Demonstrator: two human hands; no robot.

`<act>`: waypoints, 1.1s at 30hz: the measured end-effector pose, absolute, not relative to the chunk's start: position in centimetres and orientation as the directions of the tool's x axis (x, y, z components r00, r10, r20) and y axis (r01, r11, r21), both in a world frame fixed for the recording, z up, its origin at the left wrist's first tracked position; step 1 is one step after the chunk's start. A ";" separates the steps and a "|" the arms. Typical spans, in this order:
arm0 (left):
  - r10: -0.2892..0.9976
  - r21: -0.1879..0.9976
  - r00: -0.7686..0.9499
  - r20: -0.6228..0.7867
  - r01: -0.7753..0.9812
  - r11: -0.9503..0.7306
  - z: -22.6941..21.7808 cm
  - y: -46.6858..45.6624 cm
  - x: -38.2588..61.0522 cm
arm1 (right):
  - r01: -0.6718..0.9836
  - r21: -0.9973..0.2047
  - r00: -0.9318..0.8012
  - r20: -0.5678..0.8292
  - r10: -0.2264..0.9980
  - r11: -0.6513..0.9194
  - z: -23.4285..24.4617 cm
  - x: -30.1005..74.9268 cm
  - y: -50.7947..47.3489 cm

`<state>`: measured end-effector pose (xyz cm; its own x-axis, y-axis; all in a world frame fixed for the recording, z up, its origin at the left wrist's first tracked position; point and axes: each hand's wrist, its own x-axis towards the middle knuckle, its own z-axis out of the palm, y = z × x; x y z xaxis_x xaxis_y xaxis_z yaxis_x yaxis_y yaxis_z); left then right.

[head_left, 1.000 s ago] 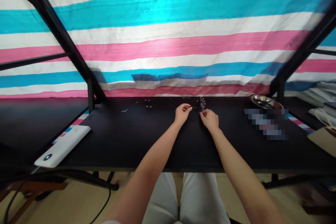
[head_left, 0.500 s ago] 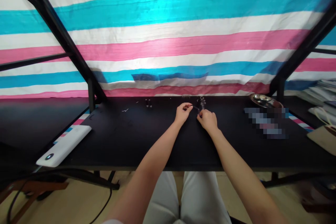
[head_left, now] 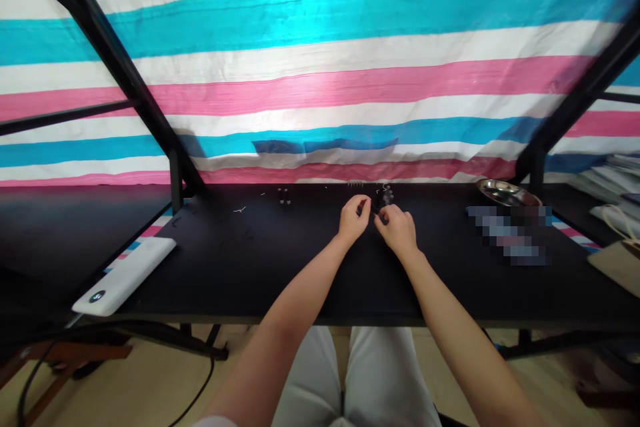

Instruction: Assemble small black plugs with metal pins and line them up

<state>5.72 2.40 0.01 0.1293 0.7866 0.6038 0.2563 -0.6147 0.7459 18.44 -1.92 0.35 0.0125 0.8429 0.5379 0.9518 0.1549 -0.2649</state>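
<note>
Over the black table, my left hand (head_left: 355, 219) has its thumb and fingers closed in a pinch. Close on its right, my right hand (head_left: 397, 227) is pinched too, its fingertips curled downward. A small dark thin piece (head_left: 375, 207) runs between the two sets of fingertips; it is too small and dark for me to tell its kind. Just beyond my right hand lies a little cluster of small greyish, shiny pieces (head_left: 388, 195). Two short dark pieces with light ends (head_left: 284, 196) lie farther left.
Thin white scraps (head_left: 240, 209) lie on the black table (head_left: 260, 273). A row of small pieces (head_left: 356, 184) sits at its back edge. A white power bank (head_left: 125, 277) is at left, a shiny metal dish (head_left: 509, 192) at right. Black frame posts (head_left: 175, 180) flank a striped sheet (head_left: 320, 87).
My left hand has shifted slightly right, closer to my right hand, and less of the dark piece shows between them. My right hand has hardly moved.
</note>
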 end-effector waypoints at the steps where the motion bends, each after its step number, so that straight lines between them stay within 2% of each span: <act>1: 0.796 0.758 0.113 0.594 0.253 -0.601 0.0 2.5 5.7 | 0.945 -0.273 0.000 0.555 0.832 0.182 0.4 18.5 -2.0; 5: 0.824 0.796 0.070 0.562 0.227 -0.561 -0.1 2.8 5.3 | 0.919 -0.286 -0.047 0.602 0.797 0.270 0.7 18.4 -2.3; 10: 0.848 0.831 0.067 0.525 0.177 -0.528 -0.3 3.1 5.2 | 0.902 -0.302 -0.073 0.599 0.798 0.309 0.8 18.2 -2.5; 18: 0.920 0.930 0.141 0.366 -0.016 -0.367 -0.2 3.6 5.3 | 0.907 -0.285 -0.082 0.603 0.793 0.311 0.5 18.3 -2.4; 23: 0.930 0.942 0.156 0.333 -0.088 -0.323 -0.2 3.7 5.3 | 0.909 -0.283 -0.079 0.605 0.793 0.306 0.4 18.5 -2.4; 29: 0.967 0.955 0.087 0.238 -0.202 -0.216 -0.7 2.7 5.2 | 0.908 -0.300 -0.055 0.605 0.795 0.291 0.5 18.0 -2.6; 33: 0.969 0.964 0.140 0.203 -0.204 -0.172 -0.6 1.5 5.4 | 0.923 -0.297 -0.008 0.619 0.786 0.243 0.4 17.4 -2.6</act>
